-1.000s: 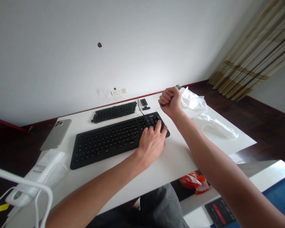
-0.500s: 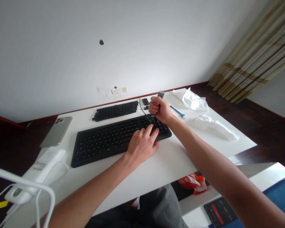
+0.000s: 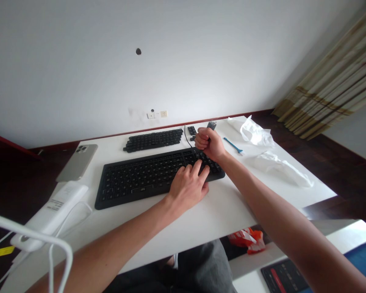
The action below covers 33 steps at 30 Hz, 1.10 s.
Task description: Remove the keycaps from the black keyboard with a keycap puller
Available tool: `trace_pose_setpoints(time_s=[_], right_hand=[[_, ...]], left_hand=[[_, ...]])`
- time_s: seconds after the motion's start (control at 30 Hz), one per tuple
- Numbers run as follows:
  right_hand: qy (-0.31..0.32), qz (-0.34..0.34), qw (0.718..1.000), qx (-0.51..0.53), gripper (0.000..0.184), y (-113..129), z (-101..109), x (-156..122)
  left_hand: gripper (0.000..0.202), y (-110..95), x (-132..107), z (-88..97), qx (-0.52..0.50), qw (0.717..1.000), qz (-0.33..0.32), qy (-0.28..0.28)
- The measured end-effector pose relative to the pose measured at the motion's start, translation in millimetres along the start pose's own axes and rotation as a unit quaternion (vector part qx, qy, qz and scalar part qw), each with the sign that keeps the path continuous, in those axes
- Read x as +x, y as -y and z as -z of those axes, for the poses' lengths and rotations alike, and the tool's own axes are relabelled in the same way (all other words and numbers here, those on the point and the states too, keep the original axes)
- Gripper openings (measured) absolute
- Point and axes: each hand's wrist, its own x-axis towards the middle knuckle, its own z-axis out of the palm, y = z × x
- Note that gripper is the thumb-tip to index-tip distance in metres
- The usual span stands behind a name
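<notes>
A black keyboard (image 3: 134,177) without its keycaps lies on the white table. My left hand (image 3: 189,185) holds down its right end, fingers spread over the number-pad area and thumb at the front edge. Just above that same end, my right hand (image 3: 210,142) is closed in a fist round a dark grey tool (image 3: 212,125); only its upper end shows above the fist, and the lower end is hidden. Removed black keycaps (image 3: 154,140) lie in rows behind the keyboard. A smaller keycap group (image 3: 192,130) sits behind my right hand.
A blue tool (image 3: 232,145) and crumpled white wrappers (image 3: 256,132) lie to the right. At left are a phone (image 3: 79,160) and a white power strip (image 3: 53,213) with cables. An orange bag (image 3: 248,240) is below the table edge. The wall (image 3: 183,73) stands behind.
The whole view has shifted slightly, so things appear a little further right. The right fist is tilted slightly differently; both hands remain at the keyboard's right end.
</notes>
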Motion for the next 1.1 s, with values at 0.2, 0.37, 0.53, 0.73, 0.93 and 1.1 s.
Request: trace_pose_setpoints(time_s=[0.2, 0.37, 0.53, 0.73, 0.93, 1.1], right_hand=[[0.003, 0.007, 1.0, 0.002, 0.05, -2.2, 0.5, 0.8], [-0.03, 0.014, 0.999, -0.015, 0.048, -2.8, 1.2, 3.0], [-0.075, 0.023, 0.996, -0.035, 0.046, -3.3, -3.0, 3.3], [-0.093, 0.032, 0.995, -0.035, 0.046, -4.7, -3.8, 4.2], [-0.121, 0.033, 0.992, -0.011, 0.045, -5.2, 0.1, 6.2], [-0.132, 0.029, 0.991, -0.003, 0.047, -5.0, -0.9, 6.6]], left_hand=[[0.053, 5.1, 2.4, 0.0, -0.023, 0.999, 0.023, -0.003], [0.061, 13.9, 7.0, -1.9, -0.064, 0.997, 0.038, 0.011], [0.063, 17.1, 10.0, -0.9, -0.075, 0.996, 0.049, 0.021], [0.065, 18.9, 12.3, 1.3, -0.098, 0.993, 0.066, 0.028], [0.059, 23.5, 14.6, 2.0, -0.13, 0.988, 0.072, 0.038], [0.06, 29.5, 18.3, 2.7, -0.173, 0.981, 0.071, 0.047]])
